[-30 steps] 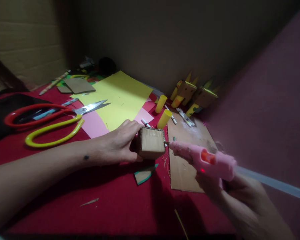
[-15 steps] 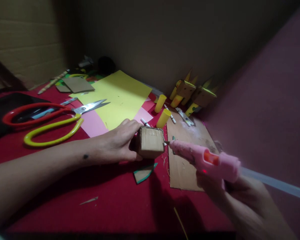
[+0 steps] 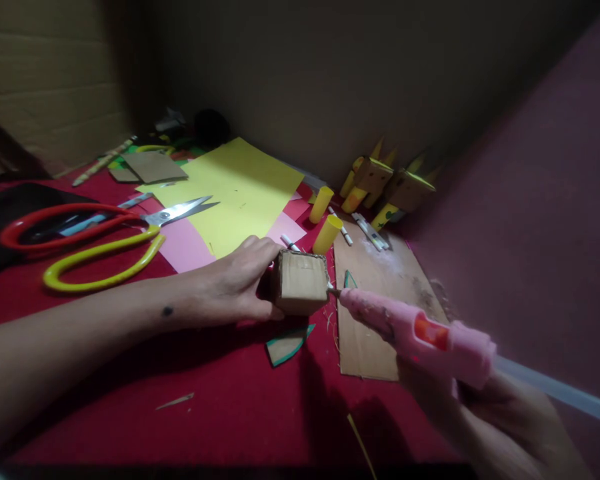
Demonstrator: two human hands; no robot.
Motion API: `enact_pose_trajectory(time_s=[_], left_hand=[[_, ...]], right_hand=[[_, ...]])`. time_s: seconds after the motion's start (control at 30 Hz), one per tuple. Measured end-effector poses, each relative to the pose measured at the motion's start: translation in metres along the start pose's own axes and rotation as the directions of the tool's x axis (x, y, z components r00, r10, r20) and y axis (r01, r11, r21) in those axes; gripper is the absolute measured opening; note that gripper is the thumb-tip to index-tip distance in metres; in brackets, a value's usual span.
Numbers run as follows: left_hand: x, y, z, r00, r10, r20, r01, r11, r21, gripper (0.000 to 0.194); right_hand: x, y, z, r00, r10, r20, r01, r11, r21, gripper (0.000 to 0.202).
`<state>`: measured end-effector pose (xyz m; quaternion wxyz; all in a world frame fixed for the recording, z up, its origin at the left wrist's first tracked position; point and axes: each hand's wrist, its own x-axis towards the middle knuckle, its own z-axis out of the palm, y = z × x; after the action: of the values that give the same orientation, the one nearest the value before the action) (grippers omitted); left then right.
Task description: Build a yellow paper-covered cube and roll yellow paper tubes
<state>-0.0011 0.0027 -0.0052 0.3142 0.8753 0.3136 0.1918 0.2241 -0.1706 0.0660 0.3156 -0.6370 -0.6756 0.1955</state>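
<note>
My left hand (image 3: 250, 280) grips a small brown cardboard box (image 3: 303, 280) from its left side, thumb at the front and fingers behind. In my right hand (image 3: 485, 413) is a pink hot glue gun (image 3: 415, 333) with a clear glue stick (image 3: 555, 387) jutting from its back. The gun's nozzle meets the box's right edge, where a small whitish spot shows; I cannot tell if it is glue. Just in front of the box lies a cardboard scrap with a green edge (image 3: 289, 347). Part of the box is hidden by my left fingers.
Scissors (image 3: 155, 227) with red and yellow handles lie at the left. Yellow paper (image 3: 230, 193) spreads behind the box, near two yellow paper tubes (image 3: 327, 233). A flat cardboard sheet (image 3: 365, 347) is under the gun. Two cardboard figures (image 3: 373, 177) stand at the back right.
The glue gun has shifted slightly right and down, its nozzle staying by the box's right edge. My left hand and the box have hardly moved.
</note>
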Motion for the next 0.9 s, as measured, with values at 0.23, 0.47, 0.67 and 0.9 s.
enact_pose_trajectory(time_s=[0.23, 0.47, 0.67, 0.9], left_hand=[[0.0, 0.001, 0.0, 1.0, 0.002, 0.013, -0.002, 1.0, 0.025, 0.051], [0.0, 0.001, -0.001, 1.0, 0.017, 0.009, -0.017, 0.999, 0.041, 0.05], [0.0, 0.004, -0.001, 0.999, -0.032, 0.018, 0.032, 0.999, 0.001, 0.051], [-0.001, 0.005, -0.001, 0.999, -0.049, 0.022, 0.049, 0.999, -0.008, 0.055]], right_hand=[[0.002, 0.003, 0.003, 1.0, 0.002, 0.006, -0.003, 0.996, 0.092, 0.04], [0.004, -0.002, 0.002, 0.995, -0.078, 0.057, 0.068, 0.985, 0.156, 0.038], [0.007, -0.01, 0.0, 0.991, -0.086, 0.104, 0.062, 0.974, 0.218, 0.044], [0.012, -0.017, 0.002, 0.987, -0.072, 0.147, 0.018, 0.94, 0.34, 0.034]])
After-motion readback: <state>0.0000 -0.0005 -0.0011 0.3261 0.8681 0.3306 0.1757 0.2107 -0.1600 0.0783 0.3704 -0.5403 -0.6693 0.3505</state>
